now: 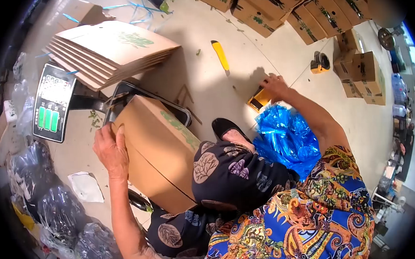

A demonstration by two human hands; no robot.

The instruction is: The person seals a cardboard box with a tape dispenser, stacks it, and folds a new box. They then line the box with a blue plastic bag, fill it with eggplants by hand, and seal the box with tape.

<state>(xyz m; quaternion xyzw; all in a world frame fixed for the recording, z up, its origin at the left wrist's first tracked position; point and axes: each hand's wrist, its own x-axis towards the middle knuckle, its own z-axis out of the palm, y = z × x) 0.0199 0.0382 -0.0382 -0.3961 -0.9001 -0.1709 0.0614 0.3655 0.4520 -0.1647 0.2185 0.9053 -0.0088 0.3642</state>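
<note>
A closed cardboard box [154,144] with green print on one side stands tilted between my legs, its far end at a black-rimmed tray [181,113]. My left hand [111,151] grips the box's left edge, thumb on top. To the right, my right hand [275,88] lies with fingers stretched out over a yellow and black object [259,99], which looks like a tape dispenser and is partly covered. Crumpled blue plastic film [287,134] is heaped just below that hand. Beyond it on the floor lies a yellow utility knife [220,55].
Flattened cartons [114,47] are stacked at the upper left, near a scale display [52,104]. Another tape dispenser [320,62] sits on the right. Packed boxes [305,19] line the back. Clear plastic bags [61,210] of dark produce fill the left side. An eggplant [138,199] lies beside the box.
</note>
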